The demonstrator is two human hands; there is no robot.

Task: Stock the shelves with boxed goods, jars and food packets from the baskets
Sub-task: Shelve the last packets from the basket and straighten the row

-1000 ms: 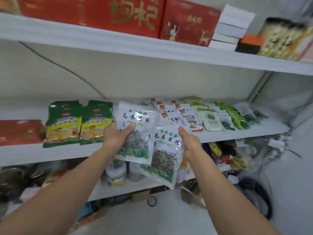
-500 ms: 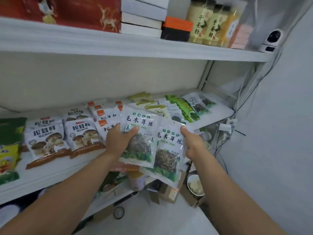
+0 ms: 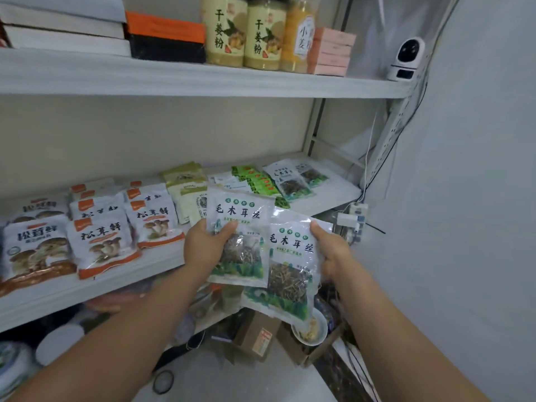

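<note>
1. Packets of dried wood-ear shreds fill both hands: the left hand point(image 3: 203, 250) is closed on the upper packet point(image 3: 239, 242), thumb across its front, and the right hand point(image 3: 333, 253) is closed on the right edge of the lower packet point(image 3: 290, 271), which the upper one partly overlaps.
2. Both packets hang in the air just in front of the middle shelf point(image 3: 162, 265), not yet resting on it.
3. Matching packets point(image 3: 293, 181) already lie on that shelf, beyond the right hand and a little to its right; that looks like the proper spot for these two.
4. To place them well, I judge the hands should carry them forward and right past the green sachets point(image 3: 258, 181) that lie straight ahead of the hands, then lay them flat, labels up.
5. Setting one down at a time seems wiser, since the soft film could slide off the overlapped pair.
6. Mushroom packets point(image 3: 101, 242) lie left of the left hand and need no disturbing.
7. Jars point(image 3: 243, 33) stand on the shelf above the hands.
</note>
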